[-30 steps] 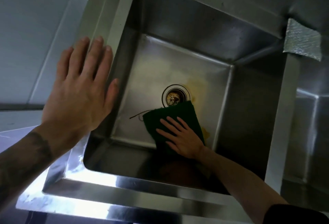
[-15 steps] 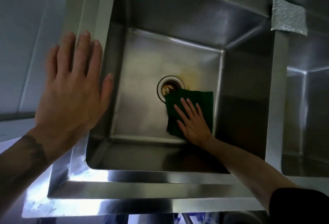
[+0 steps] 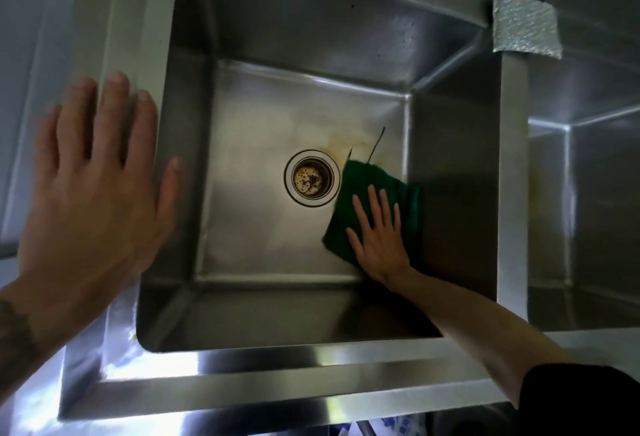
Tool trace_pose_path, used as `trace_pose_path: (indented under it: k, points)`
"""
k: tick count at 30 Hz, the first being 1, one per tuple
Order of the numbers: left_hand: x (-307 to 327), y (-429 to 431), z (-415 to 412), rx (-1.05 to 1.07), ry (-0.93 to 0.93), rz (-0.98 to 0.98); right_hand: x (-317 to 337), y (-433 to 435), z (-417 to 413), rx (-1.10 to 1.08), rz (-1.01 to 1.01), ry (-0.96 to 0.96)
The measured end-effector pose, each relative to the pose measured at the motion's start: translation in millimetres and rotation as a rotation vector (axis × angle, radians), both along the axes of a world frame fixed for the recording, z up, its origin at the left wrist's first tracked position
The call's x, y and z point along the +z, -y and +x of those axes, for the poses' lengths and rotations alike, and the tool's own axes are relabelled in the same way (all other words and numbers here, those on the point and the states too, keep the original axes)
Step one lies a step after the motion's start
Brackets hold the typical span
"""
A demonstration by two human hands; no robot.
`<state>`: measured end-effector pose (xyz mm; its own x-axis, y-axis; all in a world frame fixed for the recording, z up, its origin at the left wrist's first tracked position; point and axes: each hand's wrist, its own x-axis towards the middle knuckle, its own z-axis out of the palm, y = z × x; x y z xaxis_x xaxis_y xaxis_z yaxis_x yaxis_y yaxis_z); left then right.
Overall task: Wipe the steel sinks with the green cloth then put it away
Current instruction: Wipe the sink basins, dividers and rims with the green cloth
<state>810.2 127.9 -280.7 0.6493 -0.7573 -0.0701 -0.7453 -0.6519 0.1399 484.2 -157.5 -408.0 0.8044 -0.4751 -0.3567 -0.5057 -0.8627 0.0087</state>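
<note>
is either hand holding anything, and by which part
Nothing is gripped. The right hand presses flat on the near half of the green cloth; the left hand is spread flat at the sink rim.

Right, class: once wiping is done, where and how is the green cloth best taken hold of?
Pinch the cloth at its free far corner beside the drain, coming down from the drain side. It lies flat on the sink floor under the right hand, its right edge against the wall, so only there is an edge likely open to get under.
</note>
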Motion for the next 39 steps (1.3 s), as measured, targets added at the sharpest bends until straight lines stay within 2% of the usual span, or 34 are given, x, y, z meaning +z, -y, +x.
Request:
trace_pose_path:
  k: [3, 10, 16, 25, 30, 36, 39]
  points:
    - [11, 3, 0, -0.003, -0.015, 0.01, -2, -3, -10, 0.019, 0.038, -0.015]
    - [77, 20, -19, 0.013, 0.157, -0.009, -2, 3, 44, -0.316, 0.001, 0.149]
    - [79, 21, -19, 0.03, 0.169, 0.098, 2, -18, 21, -0.315, 0.033, 0.028]
    - [76, 20, -18, 0.0, 0.183, 0.07, 5, -11, 38, -0.431, 0.063, 0.203]
    - [77, 20, -15, -0.004, 0.18, 0.081, 10, -21, 24, -0.442, 0.146, 0.167]
    - [75, 20, -16, -0.003, 0.187, 0.069, 5, 26, 68, -0.425, 0.166, 0.18]
    - [76, 21, -18, 0.003, 0.179, 0.043, 13, 9, 57, -0.466, 0.149, 0.213]
